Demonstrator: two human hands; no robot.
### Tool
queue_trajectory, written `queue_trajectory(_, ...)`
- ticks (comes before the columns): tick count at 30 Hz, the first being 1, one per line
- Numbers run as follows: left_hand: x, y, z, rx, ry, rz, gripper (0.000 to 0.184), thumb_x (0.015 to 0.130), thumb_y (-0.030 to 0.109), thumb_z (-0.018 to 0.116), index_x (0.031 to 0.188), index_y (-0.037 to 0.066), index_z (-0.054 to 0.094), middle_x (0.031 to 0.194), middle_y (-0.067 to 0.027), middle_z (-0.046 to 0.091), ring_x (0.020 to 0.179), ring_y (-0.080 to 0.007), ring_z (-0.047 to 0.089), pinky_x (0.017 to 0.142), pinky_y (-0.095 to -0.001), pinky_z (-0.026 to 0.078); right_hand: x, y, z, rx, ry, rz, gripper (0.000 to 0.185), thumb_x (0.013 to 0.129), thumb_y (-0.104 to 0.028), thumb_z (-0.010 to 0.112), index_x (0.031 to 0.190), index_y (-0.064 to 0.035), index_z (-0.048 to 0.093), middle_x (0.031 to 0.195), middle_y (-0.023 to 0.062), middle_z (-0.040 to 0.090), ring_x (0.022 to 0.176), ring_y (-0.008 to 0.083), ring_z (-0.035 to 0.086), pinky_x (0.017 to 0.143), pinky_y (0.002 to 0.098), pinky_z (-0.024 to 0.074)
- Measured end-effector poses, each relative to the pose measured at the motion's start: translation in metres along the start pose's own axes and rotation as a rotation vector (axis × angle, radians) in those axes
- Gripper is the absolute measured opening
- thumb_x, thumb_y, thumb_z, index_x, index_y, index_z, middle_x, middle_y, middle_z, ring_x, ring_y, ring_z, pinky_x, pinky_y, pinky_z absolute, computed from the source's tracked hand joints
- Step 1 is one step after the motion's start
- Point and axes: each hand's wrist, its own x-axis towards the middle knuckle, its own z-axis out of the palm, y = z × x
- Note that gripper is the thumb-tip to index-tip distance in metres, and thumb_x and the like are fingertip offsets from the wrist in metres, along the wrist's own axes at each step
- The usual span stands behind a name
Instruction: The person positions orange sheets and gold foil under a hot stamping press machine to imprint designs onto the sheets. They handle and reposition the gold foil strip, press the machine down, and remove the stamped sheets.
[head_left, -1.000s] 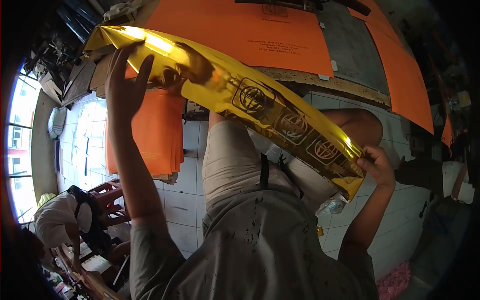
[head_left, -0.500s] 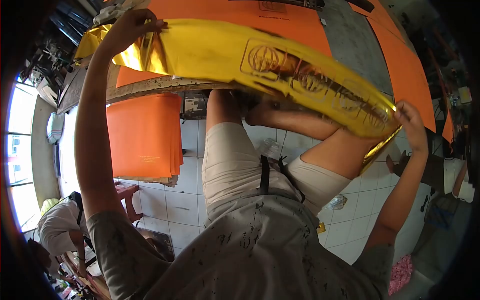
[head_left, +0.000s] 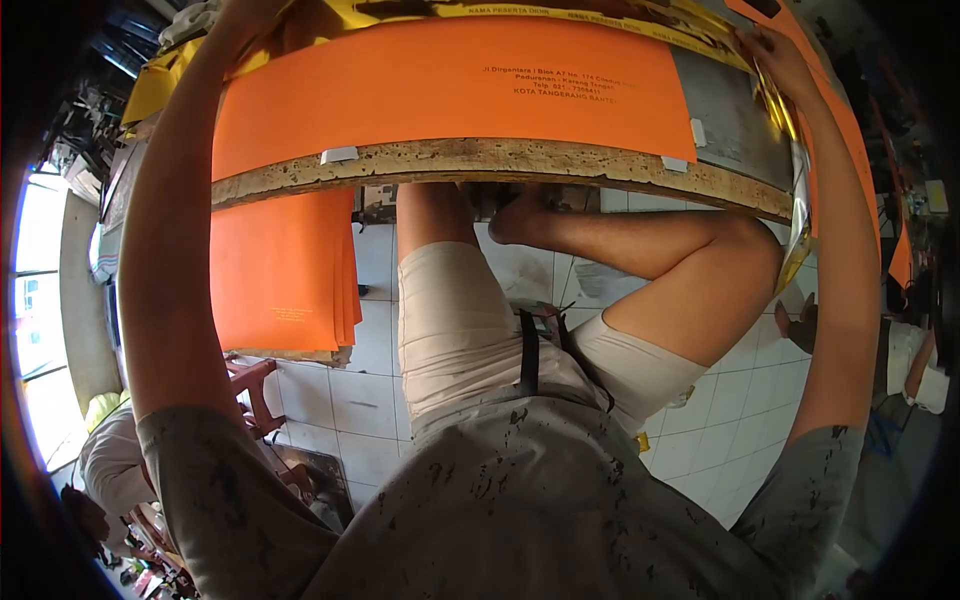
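Note:
A long strip of gold foil [head_left: 400,14] stretches across the top of the view, with rows of lettering showing along it. At its left part, my left hand [head_left: 258,12] is closed on the foil, its fingers partly cut off by the frame edge. My right hand [head_left: 776,58] pinches the foil's right part, and a loose tail hangs down past the table's right corner. Below the strip, an orange printed sheet [head_left: 400,95] lies flat on the worktable, dark lettering at its right. Small white tabs [head_left: 340,155] sit at the sheet's front edge.
The worn wooden table edge [head_left: 500,160] runs above my legs. A stack of orange sheets [head_left: 280,270] stands lower left, near a red stool [head_left: 255,390]. More orange sheeting [head_left: 845,150] lies at right. Another person [head_left: 115,455] is at lower left; someone's white clothing [head_left: 915,365] shows at right.
Both hands have moved forward and up, carrying the foil from over the table's front edge to farther back over the worktable. The orange sheet's printed front part is now uncovered.

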Motion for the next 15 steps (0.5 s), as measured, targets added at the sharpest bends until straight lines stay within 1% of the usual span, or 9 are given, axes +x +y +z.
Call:
queue_trajectory(3, 0.006, 0.016, -0.003, -0.040, 0.022, -0.088, 0.040, 0.094, 0.036, 0.076, 0.090, -0.003, 0.068, 0.068, -0.0125, 0.061, 0.063, -0.0202, 0.056, 0.059, -0.0400, 0.043, 0.025, -0.017, 0.007, -0.040, 0.064, 0.139, 0.050, 0.098, -0.055, 0.065, 0.109, -0.0066, 0.069, 0.097, 0.0120, 0.070, 0.092, 0.0192, 0.066, 0.082, 0.0398, 0.0518)
queue_trajectory(6, 0.009, 0.008, 0.004, -0.146, 0.096, 0.175, 0.041, 0.095, 0.036, 0.075, 0.090, -0.003, 0.068, 0.067, -0.0125, 0.059, 0.064, -0.0193, 0.057, 0.060, -0.0415, 0.045, 0.045, -0.042, 0.011, -0.085, 0.129, 0.278, 0.050, 0.098, -0.056, 0.064, 0.118, -0.0108, 0.068, 0.106, 0.0170, 0.070, 0.097, 0.0238, 0.067, 0.083, 0.0466, 0.0541)
queue_trajectory(7, 0.028, -0.005, 0.008, 0.056, 0.065, 0.034, 0.030, 0.095, 0.026, 0.076, 0.092, -0.002, 0.067, 0.068, -0.0098, 0.057, 0.064, -0.0187, 0.054, 0.059, -0.0404, 0.045, 0.046, -0.053, 0.007, 0.040, -0.011, 0.291, 0.047, 0.099, -0.053, 0.065, 0.103, -0.0065, 0.063, 0.089, 0.0127, 0.064, 0.083, 0.0215, 0.061, 0.075, 0.0468, 0.0509)
queue_trajectory(10, 0.050, -0.035, 0.028, -0.436, -0.006, -0.086, 0.018, 0.093, 0.014, 0.076, 0.096, -0.001, 0.066, 0.074, -0.0068, 0.056, 0.065, -0.0182, 0.051, 0.058, -0.0378, 0.045, 0.033, -0.082, 0.010, 0.361, -0.021, 0.306, 0.054, 0.098, -0.058, 0.063, 0.100, -0.0044, 0.062, 0.089, 0.0126, 0.063, 0.083, 0.0219, 0.060, 0.075, 0.0459, 0.0494)
queue_trajectory(11, 0.055, -0.043, 0.031, -0.502, -0.048, -0.062, 0.015, 0.091, 0.005, 0.076, 0.101, 0.000, 0.064, 0.080, -0.0053, 0.057, 0.068, -0.0172, 0.053, 0.057, -0.0343, 0.045, 0.057, -0.043, 0.016, 0.014, 0.066, 0.209, 0.062, 0.096, -0.064, 0.062, 0.105, -0.0026, 0.063, 0.094, 0.0133, 0.064, 0.088, 0.0236, 0.061, 0.078, 0.0448, 0.0494)
queue_trajectory(14, 0.071, -0.061, 0.041, -0.810, -0.066, -0.184, 0.017, 0.091, 0.006, 0.076, 0.104, 0.001, 0.066, 0.084, -0.0073, 0.061, 0.073, -0.0176, 0.058, 0.057, -0.0342, 0.047, 0.058, -0.048, 0.024, 0.016, 0.133, 0.361, 0.068, 0.094, -0.067, 0.062, 0.111, -0.0014, 0.064, 0.099, 0.0146, 0.065, 0.091, 0.0251, 0.062, 0.080, 0.0440, 0.0493)
queue_trajectory(15, 0.068, -0.055, 0.038, -0.621, -0.037, -0.141, 0.018, 0.091, 0.005, 0.076, 0.106, 0.001, 0.066, 0.085, -0.0076, 0.062, 0.074, -0.0181, 0.059, 0.058, -0.0341, 0.048, 0.063, -0.040, 0.025, -0.008, 0.148, 0.289, 0.068, 0.094, -0.066, 0.063, 0.113, -0.0008, 0.064, 0.102, 0.0150, 0.065, 0.093, 0.0258, 0.062, 0.080, 0.0436, 0.0492)
